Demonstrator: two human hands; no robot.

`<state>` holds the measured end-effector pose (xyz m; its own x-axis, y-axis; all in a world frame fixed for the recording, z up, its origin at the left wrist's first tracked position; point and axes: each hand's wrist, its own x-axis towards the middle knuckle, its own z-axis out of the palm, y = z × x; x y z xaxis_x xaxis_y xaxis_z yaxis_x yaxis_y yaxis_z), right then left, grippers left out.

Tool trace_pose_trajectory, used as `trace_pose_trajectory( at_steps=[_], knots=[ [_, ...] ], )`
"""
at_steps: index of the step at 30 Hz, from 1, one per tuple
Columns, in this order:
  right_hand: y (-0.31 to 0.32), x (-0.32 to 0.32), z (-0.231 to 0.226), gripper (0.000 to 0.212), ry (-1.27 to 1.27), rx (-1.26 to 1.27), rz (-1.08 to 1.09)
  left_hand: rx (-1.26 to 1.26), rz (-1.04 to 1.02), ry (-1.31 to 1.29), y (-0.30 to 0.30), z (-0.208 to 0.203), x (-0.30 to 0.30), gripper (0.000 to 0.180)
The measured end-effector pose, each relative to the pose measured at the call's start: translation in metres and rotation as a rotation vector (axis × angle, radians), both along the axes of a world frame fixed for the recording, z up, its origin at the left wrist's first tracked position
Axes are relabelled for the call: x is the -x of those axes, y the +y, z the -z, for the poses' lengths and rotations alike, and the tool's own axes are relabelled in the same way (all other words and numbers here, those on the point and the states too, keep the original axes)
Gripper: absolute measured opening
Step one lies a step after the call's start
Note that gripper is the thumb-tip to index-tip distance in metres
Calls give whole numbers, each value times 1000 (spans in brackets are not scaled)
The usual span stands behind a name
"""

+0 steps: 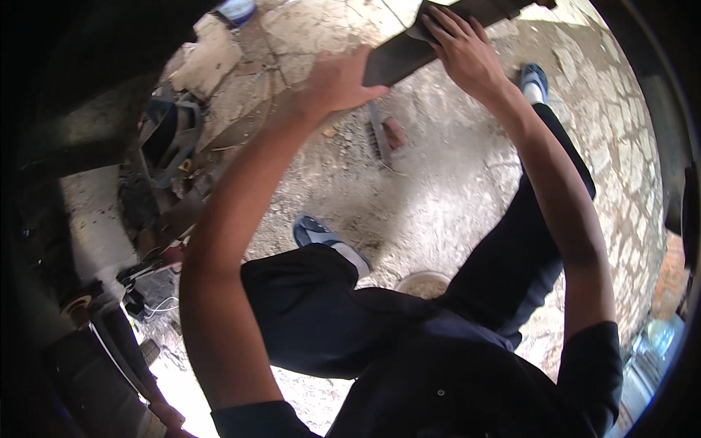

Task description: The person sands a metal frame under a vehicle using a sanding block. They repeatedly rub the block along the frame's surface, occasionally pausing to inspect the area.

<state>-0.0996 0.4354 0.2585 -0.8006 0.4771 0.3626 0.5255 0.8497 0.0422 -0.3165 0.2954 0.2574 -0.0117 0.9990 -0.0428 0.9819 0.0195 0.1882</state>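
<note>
Dark bar [400,61] is at the far side of the scene, right of centre, slanting from its near-left end up to the far right, held off the floor [445,190]. Far end runs out toward the picture's edge

Left hand [339,82]: grasping the bar's near-left end, thumb along the near edge; slightly blurred, fingers mostly hidden

Right hand [467,58]: further along the bar to the right, fingers bent over a dark pad [420,28], holding it against the bar. Thumb hidden, can't tell what the pad is made of. Both arms reach out well ahead of the body

Floor below the bar: brush [377,135] with dark bristles, reddish block [394,133] just right of it. Surface looks dusty and pale, with rough stone paving [613,146] on the right

Feet apart: left sandal [314,232] nearer, right sandal [534,75] farther out and right. Dark trousers [292,299], dark shirt [438,394]. Round container [423,274] near, between the legs, partly hidden

Left side is cluttered: pale stone slab [208,58] far left, grey-blue plastic bin [191,120] nearer than the slab, thin white cable [166,304] nearer again. White-and-blue tub [237,10] at the far edge. Clear plastic items [663,334] near right, too distorted to identify
</note>
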Motion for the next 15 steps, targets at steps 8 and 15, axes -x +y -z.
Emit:
trace_pose_trajectory(
  at_steps=[8,15],
  knots=[
    [-8,3,-3,55,34,43,-1,8,5,14,-1,-5,-1,82],
    [-4,6,2,50,69,18,3,-18,31,35,-3,-4,1,81]
  ],
)
